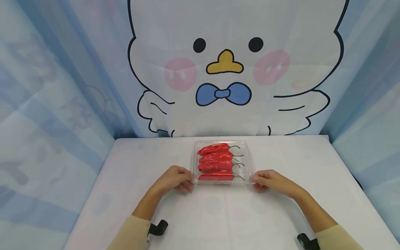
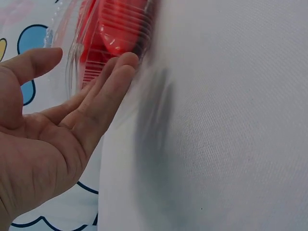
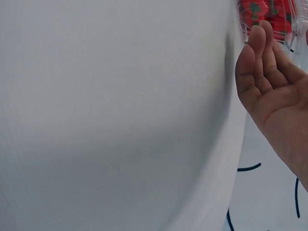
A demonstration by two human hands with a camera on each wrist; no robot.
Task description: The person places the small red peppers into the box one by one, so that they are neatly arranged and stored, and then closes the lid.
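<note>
A clear plastic box [image 1: 250, 156] with ribbed sides sits on the white-covered table. Several long red chili peppers [image 1: 215, 157] lie side by side in it, their green stems toward the right. My left hand [image 1: 178, 178] is at the box's near left corner. In the left wrist view, the left hand's fingers [image 2: 103, 91] reach nearly straight to the ribbed side, with the thumb held apart. At the near right corner is my right hand [image 1: 270, 180]. The right wrist view shows the right hand's fingers [image 3: 260, 57] extended and only slightly bent, fingertips right at the box's side.
The table [image 1: 225, 215] has a white cloth over it. A curtain with a cartoon face [image 1: 225, 27] hangs behind its far edge, and pale blue curtains [image 1: 47, 121] close off both sides. Black wrist mounts [image 1: 158, 227] stick out by both sleeves.
</note>
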